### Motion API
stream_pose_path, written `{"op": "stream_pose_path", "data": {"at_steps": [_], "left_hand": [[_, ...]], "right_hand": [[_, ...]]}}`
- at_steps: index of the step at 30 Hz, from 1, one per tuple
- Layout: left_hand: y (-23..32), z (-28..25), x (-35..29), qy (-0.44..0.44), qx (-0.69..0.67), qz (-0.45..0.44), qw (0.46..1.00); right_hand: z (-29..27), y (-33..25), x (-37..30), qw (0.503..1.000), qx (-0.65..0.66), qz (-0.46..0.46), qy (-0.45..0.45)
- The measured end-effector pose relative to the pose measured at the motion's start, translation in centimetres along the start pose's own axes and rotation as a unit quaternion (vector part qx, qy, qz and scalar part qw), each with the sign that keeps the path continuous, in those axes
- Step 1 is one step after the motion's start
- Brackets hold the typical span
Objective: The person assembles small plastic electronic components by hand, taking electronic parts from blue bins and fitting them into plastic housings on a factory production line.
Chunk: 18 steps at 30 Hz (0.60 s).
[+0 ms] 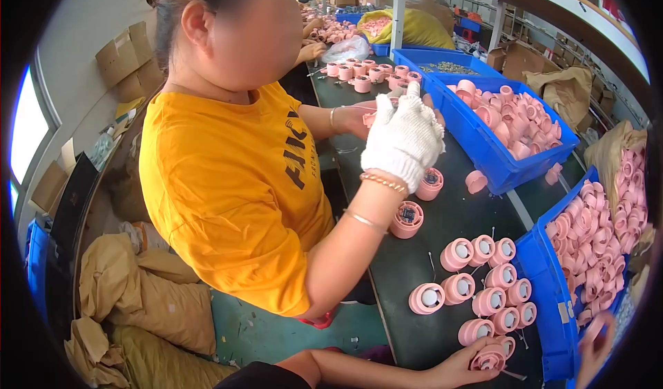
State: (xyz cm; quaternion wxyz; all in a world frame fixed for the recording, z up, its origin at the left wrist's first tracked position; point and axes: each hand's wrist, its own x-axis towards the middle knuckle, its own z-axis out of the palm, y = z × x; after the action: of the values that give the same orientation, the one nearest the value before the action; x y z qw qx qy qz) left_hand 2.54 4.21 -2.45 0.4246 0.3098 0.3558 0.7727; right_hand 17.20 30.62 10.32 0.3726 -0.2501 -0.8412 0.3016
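At the lower right, my left hand (452, 369) is closed round a pink round plastic housing (489, 358), its open side up and a thin wire trailing from it. My right hand (595, 353) is at the lower right rim of the picture, its fingers on a pink plastic ring (594, 328) beside a blue bin (552, 320). That bin holds a heap of pink plastic rings (590, 237). Next to my left hand stand several pink housings with white round centres (458, 288), some with thin wires, on the dark green bench (407, 334).
On my left, a co-worker in a yellow shirt (228, 195) works with a white-gloved hand (404, 137). Pink housings with circuit boards (407, 217) sit before them. Another blue bin (483, 150) of pink parts stands farther back. Brown sacks (152, 299) lie on the floor.
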Motion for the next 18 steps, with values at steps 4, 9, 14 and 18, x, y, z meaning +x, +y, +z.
{"op": "stream_pose_path", "data": {"at_steps": [4,9,14,18], "left_hand": [[-0.9,-1.3,-0.6,0.022,-0.104,0.019,0.994],[3.8,-0.9,0.2,0.038,-0.222,-0.153,0.962],[3.2,-0.6,0.2,-0.055,-0.022,-0.155,0.986],[2.8,1.6,-1.4,-0.144,0.16,-0.154,0.964]], "right_hand": [[5.4,-12.6,-8.9,0.945,0.076,0.091,-0.306],[7.0,-12.1,-13.3,0.901,0.208,0.243,-0.293],[5.6,-10.3,-16.7,0.894,0.181,0.277,-0.302],[3.0,-9.3,-20.3,0.964,-0.155,0.102,-0.188]]}}
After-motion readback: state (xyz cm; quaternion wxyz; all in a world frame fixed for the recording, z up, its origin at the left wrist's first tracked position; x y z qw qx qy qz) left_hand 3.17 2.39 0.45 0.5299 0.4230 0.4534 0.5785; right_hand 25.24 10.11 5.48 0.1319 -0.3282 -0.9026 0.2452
